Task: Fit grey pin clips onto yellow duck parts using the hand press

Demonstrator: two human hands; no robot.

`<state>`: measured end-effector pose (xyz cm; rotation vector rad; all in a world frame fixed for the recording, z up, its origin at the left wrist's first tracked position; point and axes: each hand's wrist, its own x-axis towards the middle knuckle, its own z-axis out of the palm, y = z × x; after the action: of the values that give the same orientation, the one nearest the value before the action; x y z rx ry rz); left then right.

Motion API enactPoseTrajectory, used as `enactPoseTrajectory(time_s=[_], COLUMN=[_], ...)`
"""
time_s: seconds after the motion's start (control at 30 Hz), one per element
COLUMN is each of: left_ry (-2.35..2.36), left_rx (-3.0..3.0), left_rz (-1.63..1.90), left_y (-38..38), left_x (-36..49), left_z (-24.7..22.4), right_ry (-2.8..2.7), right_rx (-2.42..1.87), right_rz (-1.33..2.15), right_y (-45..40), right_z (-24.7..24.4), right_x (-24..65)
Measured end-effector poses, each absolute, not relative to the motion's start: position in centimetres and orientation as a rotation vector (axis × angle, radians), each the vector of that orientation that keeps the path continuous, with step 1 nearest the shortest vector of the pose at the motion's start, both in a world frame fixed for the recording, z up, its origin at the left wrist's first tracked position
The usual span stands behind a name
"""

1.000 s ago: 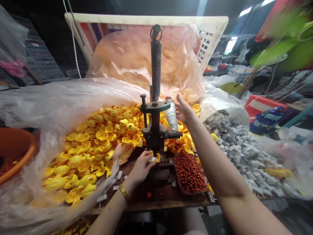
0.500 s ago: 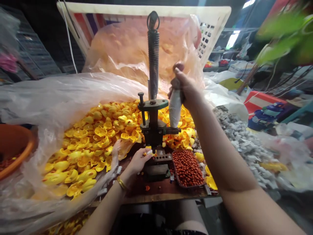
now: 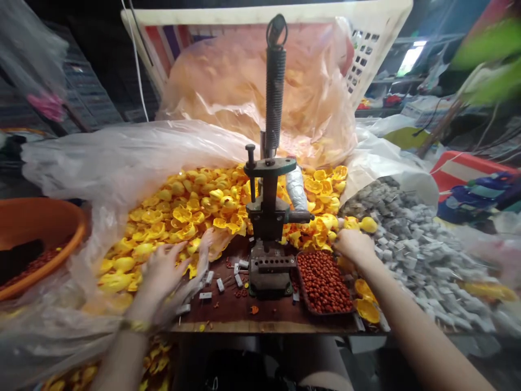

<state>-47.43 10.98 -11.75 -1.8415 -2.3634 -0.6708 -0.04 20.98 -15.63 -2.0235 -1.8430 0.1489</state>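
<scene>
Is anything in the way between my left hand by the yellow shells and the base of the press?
Yes: crumpled clear plastic runs beside the left hand, then small grey pieces lie loose on the board before the press base.

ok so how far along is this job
Finished pieces can't be told apart in the yellow heap. The left hand is over that heap, the right hand by a yellow ball, both off the press; any hold is unclear. Much looks left: open yellow shells, red beads, grey blocks.
</scene>
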Motion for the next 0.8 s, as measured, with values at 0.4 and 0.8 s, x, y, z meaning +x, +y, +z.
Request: enactPoseTrajectory(time_s=[0.4,0.8], left_ry=[-2.351,-2.501], left_rx=[-1.702,-1.442], left_rz=[-0.600,-1.954], left_y=[13.1,10.0], left_x=[-46.7,-41.2], left_z=[-15.5,-15.4], right_ry=[-1.533,-1.104], right_rx=[-1.985,-1.106], right_rz=[0.204,1.551], right_y=[18.6,9.9], right_z=[-15.0,-13.5], right_x=[1.8,-10.3])
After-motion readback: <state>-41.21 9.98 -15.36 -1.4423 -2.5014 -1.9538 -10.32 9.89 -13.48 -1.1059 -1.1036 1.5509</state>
